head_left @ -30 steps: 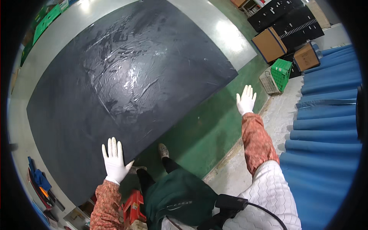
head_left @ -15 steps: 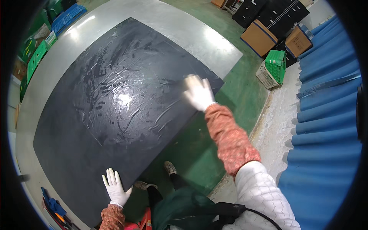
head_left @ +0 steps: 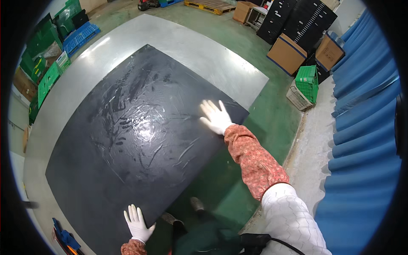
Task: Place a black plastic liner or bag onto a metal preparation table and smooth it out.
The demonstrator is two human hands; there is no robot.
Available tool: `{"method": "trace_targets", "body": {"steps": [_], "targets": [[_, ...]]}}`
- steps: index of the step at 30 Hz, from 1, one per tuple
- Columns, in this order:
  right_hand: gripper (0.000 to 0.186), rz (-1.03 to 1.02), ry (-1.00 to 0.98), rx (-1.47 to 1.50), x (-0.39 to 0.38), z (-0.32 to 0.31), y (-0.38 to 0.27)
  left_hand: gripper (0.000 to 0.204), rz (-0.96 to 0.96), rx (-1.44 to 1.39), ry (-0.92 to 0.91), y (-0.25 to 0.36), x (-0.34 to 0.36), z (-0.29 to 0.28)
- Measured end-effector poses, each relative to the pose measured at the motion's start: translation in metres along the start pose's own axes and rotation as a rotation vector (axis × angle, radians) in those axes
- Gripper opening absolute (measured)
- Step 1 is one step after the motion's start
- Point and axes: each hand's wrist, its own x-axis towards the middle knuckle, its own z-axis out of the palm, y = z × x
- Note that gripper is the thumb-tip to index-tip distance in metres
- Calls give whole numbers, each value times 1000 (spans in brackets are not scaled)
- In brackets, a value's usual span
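A large dark grey sheet [head_left: 97, 182] lies on a shiny metal table [head_left: 221, 53]. A thin clear film [head_left: 144, 110], wrinkled and glossy, seems to cover its middle and far part. My right hand [head_left: 216, 119], in a white glove, rests fingers spread near the sheet's right edge, beside the film's wrinkles. At the near edge my left hand [head_left: 139, 223], also gloved in white, lies flat on the sheet with its fingers stretched out. Neither hand holds anything.
Tools with blue and orange handles [head_left: 68, 240] lie at the table's near left edge. Green crates [head_left: 307, 78], cardboard boxes [head_left: 287, 54] and black panels [head_left: 293, 21] stand beyond to the right. A blue curtain [head_left: 361, 161] hangs at right; a blue pallet [head_left: 80, 37] lies far left.
The whole view has shifted, so the sheet and table sit lower in the picture. My right hand has moved slightly left and nearer over the sheet; my left hand stays at the near edge.
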Motion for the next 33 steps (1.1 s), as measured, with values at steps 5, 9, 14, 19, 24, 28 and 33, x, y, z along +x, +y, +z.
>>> {"method": "trace_targets", "body": {"steps": [5,9,14,19,24,28,33], "targets": [[61,612,44,-146,-55,6,98,91,-5,-32,-123,6,5,-11],[70,1194,-54,213,-162,26,113,95,-4,5,-66,-5,-5,-10],[32,856,-531,-60,-512,161,87,95,140,-100,-29,7,37,9],[53,793,-1134,379,-559,87,-122,98,32,-19,-14,-9,1,1],[53,1239,-825,313,-616,66,-140,100,57,-19,41,-9,8,10],[49,1248,-565,291,-566,30,-130,99,50,1,-2,-7,16,6],[47,1237,-538,283,-487,-18,-162,111,78,-13,149,-23,17,40]]}}
